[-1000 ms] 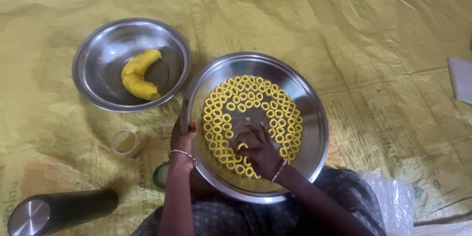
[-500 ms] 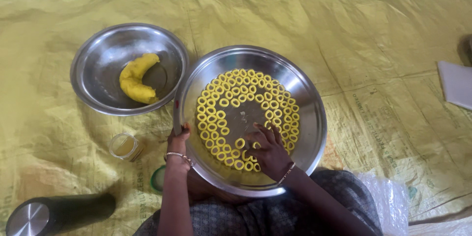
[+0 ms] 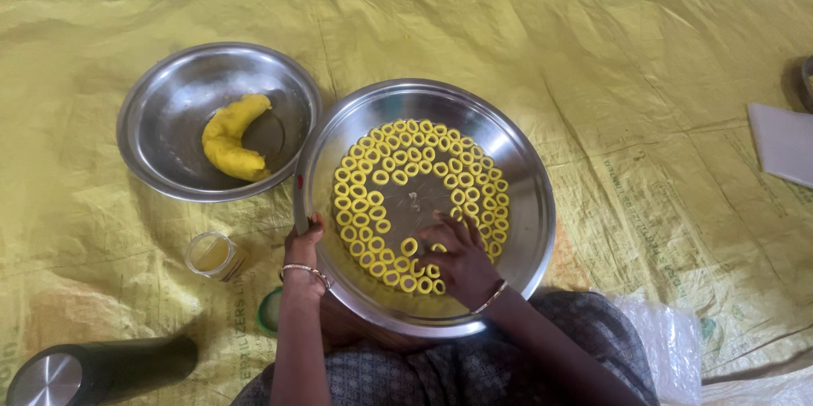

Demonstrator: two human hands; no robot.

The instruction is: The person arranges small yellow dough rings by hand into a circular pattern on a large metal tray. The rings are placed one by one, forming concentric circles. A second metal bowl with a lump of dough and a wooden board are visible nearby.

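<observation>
left hand (image 3: pixel 303 247) grips the near-left rim of the wide round steel platter (image 3: pixel 518 160), fingers curled closed over the edge; right hand (image 3: pixel 458 258) rests inside it, fingers loosely spread and pressing down among the small yellow dough rings (image 3: pixel 373 176), whether it pinches one cannot be told. rings lie in packed rows circling a bare centre. smaller round steel bowl (image 3: pixel 165 110) sits just left, holding a curved lump of yellow dough (image 3: pixel 229 137). small glass jar (image 3: pixel 213 254) stands near the left wrist, all on a yellow woven sheet (image 3: pixel 660 76)
</observation>
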